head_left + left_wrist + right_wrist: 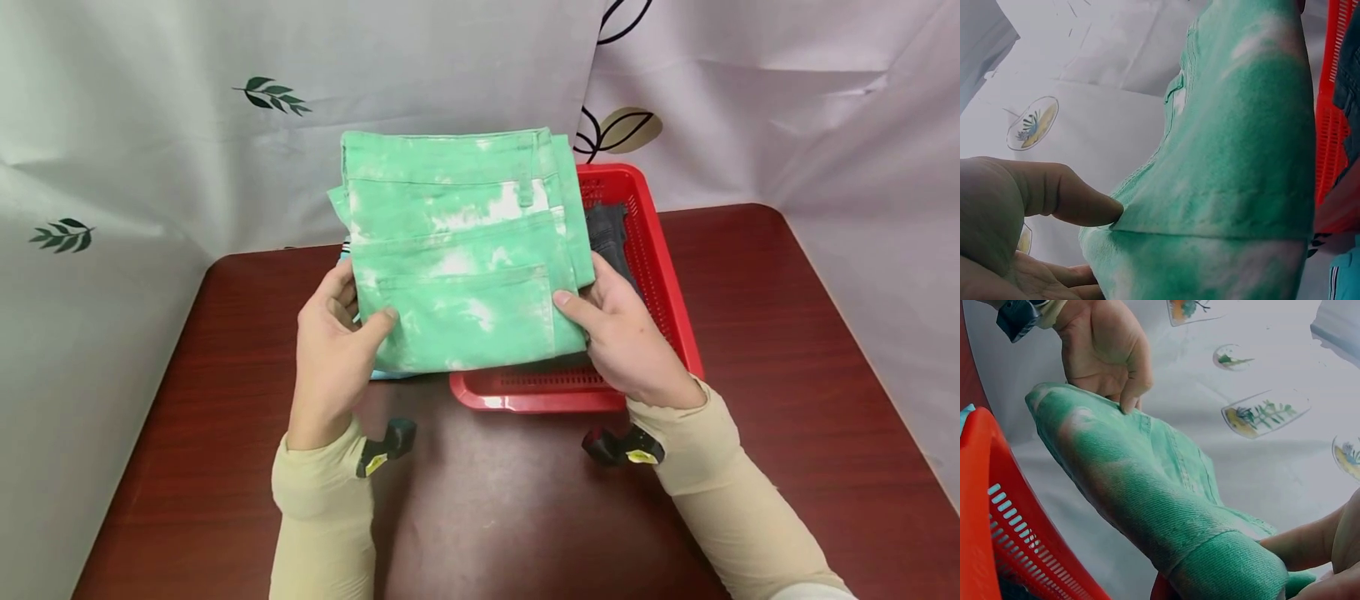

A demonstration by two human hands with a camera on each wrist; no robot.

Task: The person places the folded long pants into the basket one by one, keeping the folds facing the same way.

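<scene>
A folded pair of green and white tie-dye jeans is held up above the table, its waistband at the top and a pocket facing the head camera. At its left side my left hand grips the lower edge, thumb in front and fingers behind. My right hand pinches the opposite side the same way. The left wrist view shows the left thumb pressing on the cloth near a seam. In the right wrist view the folded lower edge of the jeans runs between both hands.
Behind and below the jeans stands a red plastic basket with slotted walls, holding a dark garment. A light blue garment lies left of the basket, mostly hidden. The reddish-brown table meets pale curtains at the back and sides.
</scene>
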